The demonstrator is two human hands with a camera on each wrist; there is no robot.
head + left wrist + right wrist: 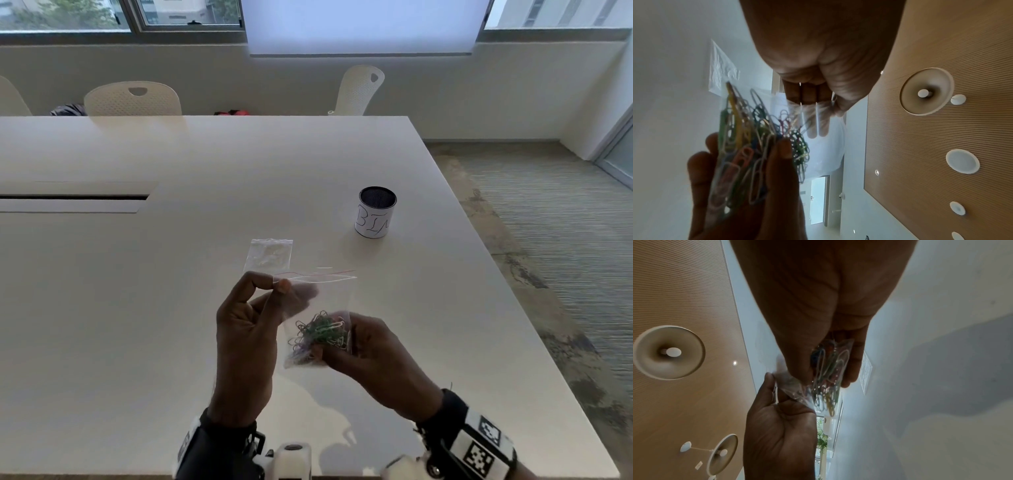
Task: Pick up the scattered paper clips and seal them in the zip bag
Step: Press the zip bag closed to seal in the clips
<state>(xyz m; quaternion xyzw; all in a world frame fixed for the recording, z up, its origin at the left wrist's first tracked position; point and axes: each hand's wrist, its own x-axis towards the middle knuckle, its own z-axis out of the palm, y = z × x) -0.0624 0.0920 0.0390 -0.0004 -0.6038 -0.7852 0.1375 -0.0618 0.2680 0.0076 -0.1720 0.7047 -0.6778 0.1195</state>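
Observation:
A clear zip bag (320, 298) hangs above the white table (171, 308), between both hands. A bunch of coloured paper clips (320, 334) sits in its lower part. My left hand (274, 282) pinches the bag's top left corner between thumb and forefinger. My right hand (337, 342) grips the bottom of the bag around the clips. The two zip strips (329, 275) along the top look parted. In the left wrist view the paper clips (748, 146) lie against the right hand's fingers (781, 170). The right wrist view shows the zip bag (830, 369) in my right hand.
A second, empty zip bag (269, 255) lies flat on the table just beyond the hands. A mesh cup with a white label (376, 214) stands further back on the right. The table's right edge (513, 301) drops to carpet. Chairs stand at the far side.

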